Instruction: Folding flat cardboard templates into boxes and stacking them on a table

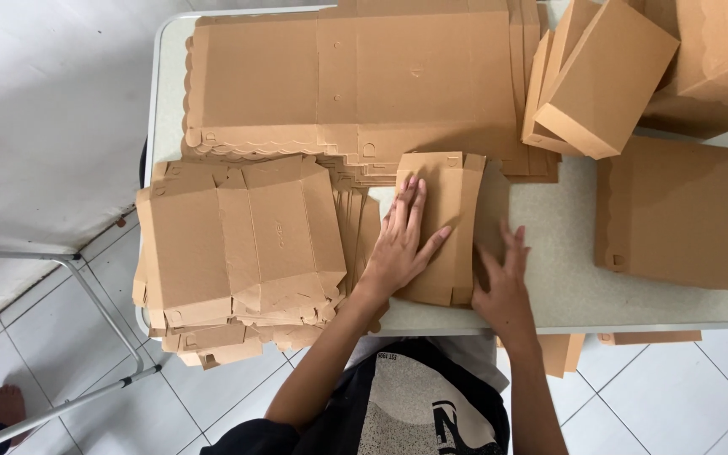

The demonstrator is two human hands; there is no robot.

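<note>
Seen from above, a person works at a pale table [549,253] crowded with brown cardboard. The left hand [402,240], fingers spread flat, presses down a small die-cut box blank [444,223] near the table's six o'clock edge. The right hand [503,282], fingers loosely open, touches the blank's three o'clock flap. It appears a fold is being creased; raising that flap would need firm downward pressure. A stack of flat blanks [238,244] lies at nine o'clock.

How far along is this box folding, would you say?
Some looks done: a folded box sits at the table's far right. In hand: the left hand presses a partly folded cardboard piece, and the right hand is beside it. Still left: tall piles of flat cardboard blanks.
</note>
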